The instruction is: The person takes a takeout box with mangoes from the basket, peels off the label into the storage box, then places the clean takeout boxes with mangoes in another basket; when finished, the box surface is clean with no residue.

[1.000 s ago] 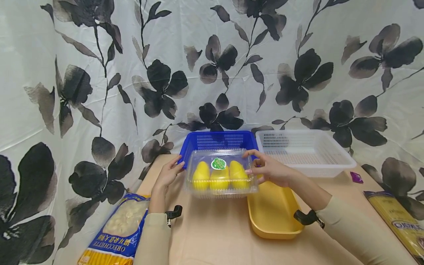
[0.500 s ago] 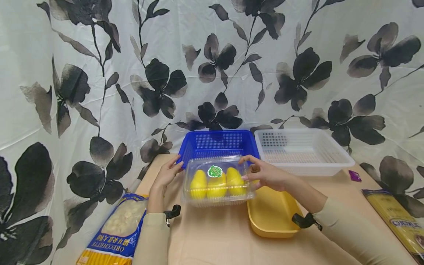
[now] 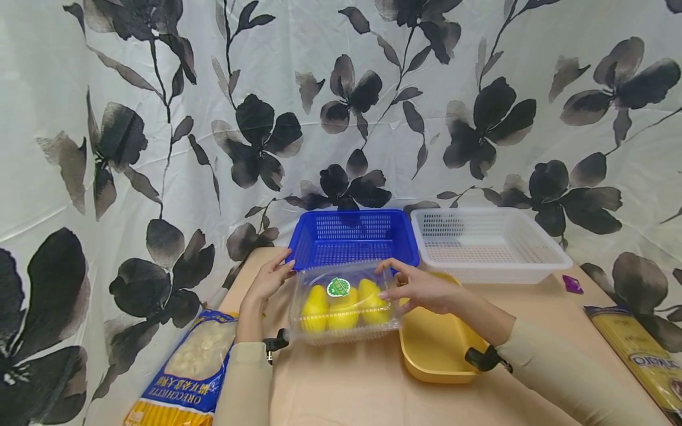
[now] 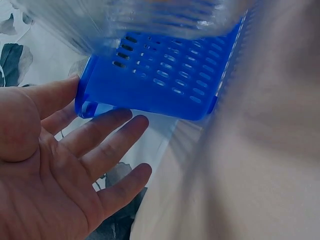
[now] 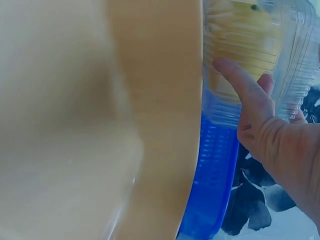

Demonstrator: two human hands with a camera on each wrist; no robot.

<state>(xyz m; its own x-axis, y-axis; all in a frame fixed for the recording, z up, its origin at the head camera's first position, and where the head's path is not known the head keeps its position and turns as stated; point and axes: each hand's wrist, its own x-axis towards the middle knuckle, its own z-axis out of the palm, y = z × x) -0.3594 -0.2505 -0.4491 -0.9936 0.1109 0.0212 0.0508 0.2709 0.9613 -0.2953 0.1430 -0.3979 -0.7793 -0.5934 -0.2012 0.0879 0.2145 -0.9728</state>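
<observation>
My right hand (image 3: 421,289) grips the right end of a clear plastic clamshell box (image 3: 298,325), its thumb on the near side and its fingers at the top edge. Three yellow fruits (image 3: 343,313) show through the box, under a round green-and-white sticker (image 3: 338,287). The box is held tilted in front of the blue perforated basket (image 3: 354,222) and overlaps its near edge. At the basket's left corner my left hand (image 3: 266,283) pinches the rim between thumb and fingers. In the left wrist view its other fingers (image 4: 120,150) spread beside the basket's outer wall.
Right of the blue basket stands a white perforated basket (image 3: 549,248). A yellow tray (image 3: 437,374) lies below my right hand. A blue orecchiette bag (image 3: 186,367) lies at left; a yellow packet (image 3: 634,349) and small purple packet (image 3: 572,284) at right. A floral curtain (image 3: 415,71) hangs behind.
My right hand has brought the clamshell box toward me and slightly left, so more of the blue basket's inside shows. The left hand stays at the basket's corner.
</observation>
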